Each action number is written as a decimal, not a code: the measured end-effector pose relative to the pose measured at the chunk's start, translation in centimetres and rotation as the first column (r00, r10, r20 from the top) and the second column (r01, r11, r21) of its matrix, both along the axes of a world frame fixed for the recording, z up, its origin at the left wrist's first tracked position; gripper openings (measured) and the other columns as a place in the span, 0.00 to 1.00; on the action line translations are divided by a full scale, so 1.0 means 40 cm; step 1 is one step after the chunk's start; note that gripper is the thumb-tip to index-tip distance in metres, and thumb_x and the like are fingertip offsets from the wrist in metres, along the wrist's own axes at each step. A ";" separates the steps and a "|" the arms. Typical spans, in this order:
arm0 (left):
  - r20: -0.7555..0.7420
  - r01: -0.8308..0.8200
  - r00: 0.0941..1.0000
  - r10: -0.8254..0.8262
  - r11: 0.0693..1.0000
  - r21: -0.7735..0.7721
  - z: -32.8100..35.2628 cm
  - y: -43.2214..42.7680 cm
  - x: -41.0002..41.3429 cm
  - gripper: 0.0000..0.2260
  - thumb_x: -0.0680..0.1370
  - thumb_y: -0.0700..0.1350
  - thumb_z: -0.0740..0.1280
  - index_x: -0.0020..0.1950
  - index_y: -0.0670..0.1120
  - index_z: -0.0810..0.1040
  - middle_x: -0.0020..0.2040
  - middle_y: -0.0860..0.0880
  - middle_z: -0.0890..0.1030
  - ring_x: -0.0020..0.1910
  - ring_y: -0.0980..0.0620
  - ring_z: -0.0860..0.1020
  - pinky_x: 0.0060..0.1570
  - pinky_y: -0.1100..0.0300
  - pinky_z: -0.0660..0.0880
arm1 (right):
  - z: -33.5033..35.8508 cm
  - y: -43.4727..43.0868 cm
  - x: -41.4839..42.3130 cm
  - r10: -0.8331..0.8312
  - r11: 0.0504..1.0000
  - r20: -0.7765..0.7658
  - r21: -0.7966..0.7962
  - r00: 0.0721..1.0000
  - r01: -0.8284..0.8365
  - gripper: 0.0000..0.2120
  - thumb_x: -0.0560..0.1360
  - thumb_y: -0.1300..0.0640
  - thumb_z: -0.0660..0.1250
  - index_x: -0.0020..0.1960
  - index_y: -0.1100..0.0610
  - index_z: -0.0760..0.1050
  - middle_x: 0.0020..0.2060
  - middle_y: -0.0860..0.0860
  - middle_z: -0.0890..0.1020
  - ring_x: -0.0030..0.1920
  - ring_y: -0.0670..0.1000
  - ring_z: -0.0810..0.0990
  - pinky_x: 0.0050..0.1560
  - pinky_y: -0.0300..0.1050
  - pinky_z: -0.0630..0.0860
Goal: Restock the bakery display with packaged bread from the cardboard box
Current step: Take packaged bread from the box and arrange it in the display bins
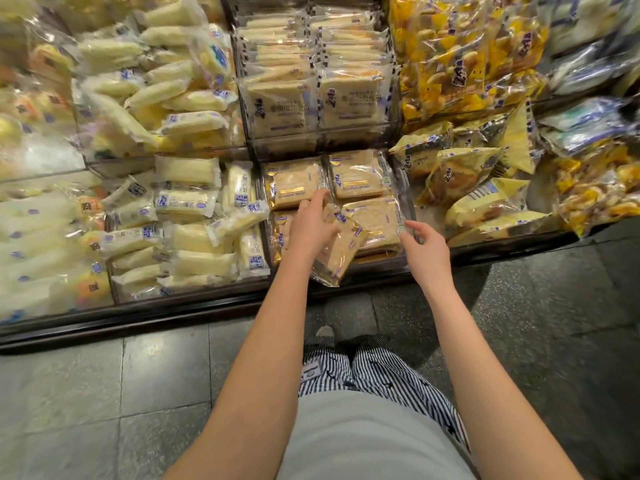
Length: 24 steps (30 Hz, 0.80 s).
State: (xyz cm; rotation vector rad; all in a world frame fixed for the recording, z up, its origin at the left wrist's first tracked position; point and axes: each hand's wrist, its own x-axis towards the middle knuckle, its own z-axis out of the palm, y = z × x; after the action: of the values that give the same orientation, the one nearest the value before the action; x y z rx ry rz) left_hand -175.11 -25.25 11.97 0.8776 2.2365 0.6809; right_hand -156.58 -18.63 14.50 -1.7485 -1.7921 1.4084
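Bread packet [341,249] tilts in left hand [310,228], its grip partly hidden; right hand [427,249] spread beside it.

single head-worn wide-angle view: faces forward and steeply down from standing height, close to the bakery display [156,311], floor [86,393] filling the lower frame.

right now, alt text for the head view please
A person's left hand holds a tilted bread packet over a display bin of matching packets, with the right hand open beside it. Other packaged breads fill the surrounding bins.
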 end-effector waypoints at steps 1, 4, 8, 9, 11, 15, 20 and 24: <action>0.039 0.005 0.999 -0.007 0.999 0.047 0.003 -0.002 -0.002 0.33 0.76 0.41 0.71 0.77 0.56 0.62 0.70 0.45 0.72 0.62 0.46 0.75 0.60 0.51 0.75 | -0.001 -0.001 -0.004 -0.009 1.000 -0.005 -0.002 1.000 0.009 0.18 0.81 0.55 0.61 0.70 0.54 0.72 0.66 0.54 0.75 0.65 0.50 0.72 0.59 0.42 0.68; 0.105 -0.061 0.994 0.043 0.983 0.173 0.013 -0.022 -0.013 0.32 0.77 0.39 0.67 0.76 0.64 0.62 0.68 0.47 0.75 0.50 0.47 0.78 0.49 0.48 0.81 | -0.005 0.000 -0.020 -0.004 1.000 -0.004 0.017 1.000 0.004 0.18 0.81 0.55 0.61 0.70 0.55 0.71 0.68 0.54 0.74 0.68 0.51 0.70 0.65 0.46 0.67; 0.228 -0.228 0.960 0.162 0.925 0.304 0.031 -0.048 -0.043 0.27 0.76 0.40 0.67 0.70 0.64 0.70 0.57 0.50 0.78 0.45 0.47 0.78 0.46 0.51 0.81 | -0.012 -0.001 -0.046 -0.004 1.000 -0.025 0.010 1.000 0.004 0.18 0.81 0.55 0.61 0.70 0.53 0.71 0.68 0.53 0.73 0.67 0.51 0.71 0.64 0.45 0.67; 0.285 -0.284 0.939 0.194 0.905 0.318 0.029 -0.057 -0.049 0.25 0.76 0.40 0.67 0.69 0.62 0.72 0.56 0.52 0.78 0.48 0.47 0.79 0.48 0.49 0.82 | -0.014 -0.003 -0.053 -0.003 1.000 -0.027 0.009 1.000 0.003 0.18 0.81 0.55 0.61 0.70 0.53 0.71 0.68 0.53 0.73 0.67 0.51 0.71 0.64 0.45 0.68; 0.414 -0.420 0.866 0.281 0.858 0.296 0.020 -0.076 -0.051 0.22 0.76 0.42 0.69 0.69 0.55 0.74 0.57 0.52 0.77 0.53 0.45 0.80 0.49 0.47 0.82 | -0.017 -0.007 -0.064 0.001 1.000 -0.034 0.005 0.999 0.000 0.18 0.81 0.55 0.61 0.70 0.52 0.71 0.69 0.53 0.72 0.67 0.51 0.71 0.66 0.48 0.68; 0.369 -0.510 0.820 0.438 0.851 0.126 -0.025 -0.129 -0.011 0.26 0.77 0.45 0.70 0.75 0.47 0.68 0.64 0.46 0.77 0.59 0.50 0.77 0.57 0.56 0.77 | -0.024 -0.017 -0.075 0.015 1.000 -0.034 0.007 0.999 -0.015 0.17 0.80 0.56 0.61 0.69 0.52 0.73 0.68 0.51 0.73 0.68 0.50 0.70 0.66 0.46 0.67; -0.153 -0.359 0.924 0.349 0.932 -0.041 -0.023 -0.161 0.010 0.28 0.79 0.51 0.67 0.77 0.53 0.61 0.54 0.47 0.80 0.50 0.46 0.78 0.49 0.50 0.77 | -0.033 -0.018 -0.072 0.049 0.999 -0.025 0.022 0.998 -0.048 0.15 0.81 0.56 0.60 0.67 0.53 0.75 0.68 0.52 0.74 0.69 0.51 0.70 0.64 0.44 0.67; -0.352 -0.283 0.910 0.221 0.949 -0.138 -0.019 -0.156 0.016 0.27 0.79 0.52 0.65 0.76 0.53 0.62 0.59 0.46 0.75 0.57 0.46 0.74 0.53 0.47 0.76 | -0.038 -0.022 -0.076 0.047 0.999 -0.027 0.018 0.999 -0.047 0.15 0.81 0.57 0.60 0.66 0.55 0.75 0.67 0.52 0.75 0.70 0.51 0.70 0.65 0.42 0.65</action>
State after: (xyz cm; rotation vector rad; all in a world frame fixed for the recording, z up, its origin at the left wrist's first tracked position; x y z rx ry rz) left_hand -174.48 -31.51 11.20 0.6509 2.7015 0.4487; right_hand -159.64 -19.50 12.97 -1.6804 -1.8368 1.4239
